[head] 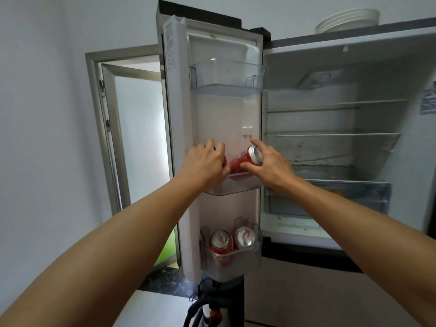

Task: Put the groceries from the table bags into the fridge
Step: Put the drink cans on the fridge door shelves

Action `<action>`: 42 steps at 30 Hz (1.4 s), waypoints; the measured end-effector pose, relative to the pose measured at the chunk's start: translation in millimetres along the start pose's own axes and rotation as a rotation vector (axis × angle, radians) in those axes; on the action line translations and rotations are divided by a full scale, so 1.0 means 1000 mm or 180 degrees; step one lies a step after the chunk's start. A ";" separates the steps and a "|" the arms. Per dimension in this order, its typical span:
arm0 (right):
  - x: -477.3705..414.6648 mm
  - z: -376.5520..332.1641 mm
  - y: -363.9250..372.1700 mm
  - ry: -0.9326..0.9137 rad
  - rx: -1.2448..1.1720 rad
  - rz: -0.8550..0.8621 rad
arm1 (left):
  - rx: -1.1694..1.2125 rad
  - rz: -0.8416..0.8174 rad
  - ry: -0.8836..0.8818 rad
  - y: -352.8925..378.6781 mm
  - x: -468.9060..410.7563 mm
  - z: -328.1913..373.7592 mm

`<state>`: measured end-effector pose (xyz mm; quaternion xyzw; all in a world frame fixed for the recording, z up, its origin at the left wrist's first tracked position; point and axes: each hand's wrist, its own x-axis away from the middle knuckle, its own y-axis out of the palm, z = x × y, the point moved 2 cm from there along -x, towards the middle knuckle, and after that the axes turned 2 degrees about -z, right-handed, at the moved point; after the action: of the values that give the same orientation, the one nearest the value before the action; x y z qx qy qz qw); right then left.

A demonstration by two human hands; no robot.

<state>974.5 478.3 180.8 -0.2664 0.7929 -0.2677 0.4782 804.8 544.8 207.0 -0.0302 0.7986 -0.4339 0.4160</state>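
Observation:
The fridge (330,147) stands open, its door (224,119) swung out to the left. My right hand (269,164) grips a red can (245,159) near its silver top, tilted over the middle door shelf (236,185). My left hand (205,164) curls round a second red can (224,161), which is almost wholly hidden behind my fingers, at the left of the same shelf. Two more red cans (221,241) stand upright in the bottom door bin (236,258).
The top door bin (226,76) and the inner glass shelves (330,135) hold nothing; a drawer (330,197) sits below. White plates (349,20) are stacked on the fridge top. A doorway (136,138) opens at the left, and a dark appliance with cables (210,308) stands under the door.

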 end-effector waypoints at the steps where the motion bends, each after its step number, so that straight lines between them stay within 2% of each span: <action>1: 0.000 0.002 -0.001 -0.0001 -0.0102 -0.0089 | -0.0057 -0.0027 -0.0002 0.002 -0.002 0.001; 4: 0.000 0.008 -0.006 -0.0088 -0.0382 -0.0291 | -0.0095 0.0036 0.0030 0.005 -0.004 0.001; 8: 0.006 0.010 -0.001 -0.0062 -0.0330 -0.0358 | -0.0075 0.0187 0.0242 0.017 0.010 -0.002; 15: 0.016 0.004 0.004 0.0225 -0.0221 -0.0511 | 0.0385 -0.0017 0.0391 0.030 0.040 -0.007; 17: 0.027 0.004 -0.001 0.0229 -0.0079 -0.0250 | 0.0576 0.0100 0.0445 0.028 0.054 -0.010; 20: 0.050 -0.005 -0.013 -0.0051 0.0337 0.0475 | 0.0680 0.0440 0.0535 0.022 0.083 -0.016; 22: 0.066 -0.018 -0.017 -0.0421 0.0409 0.0682 | 0.0544 0.0299 0.0403 0.016 0.107 -0.020; 24: 0.081 -0.032 -0.015 -0.0806 0.0334 0.0664 | 0.0486 0.0034 0.0103 0.010 0.134 -0.023; 29: 0.139 -0.076 0.014 -0.1416 -0.0058 0.0055 | 0.0279 -0.0594 -0.0715 0.000 0.226 -0.032; 34: 0.224 -0.126 0.064 -0.1614 -0.0466 -0.0717 | 0.0180 -0.1212 -0.1294 -0.025 0.346 -0.038; 37: 0.283 -0.175 0.091 -0.1874 -0.0627 -0.1265 | 0.0015 -0.1436 -0.1678 -0.059 0.419 -0.049; 42: 0.376 -0.270 0.106 -0.2453 -0.0935 -0.1679 | -0.0289 -0.1713 -0.2200 -0.121 0.537 -0.078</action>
<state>562.8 345.3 -14.9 -0.6025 0.4931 -0.1469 0.6101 362.5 302.3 -27.7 -0.3988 0.5945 -0.4556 0.5292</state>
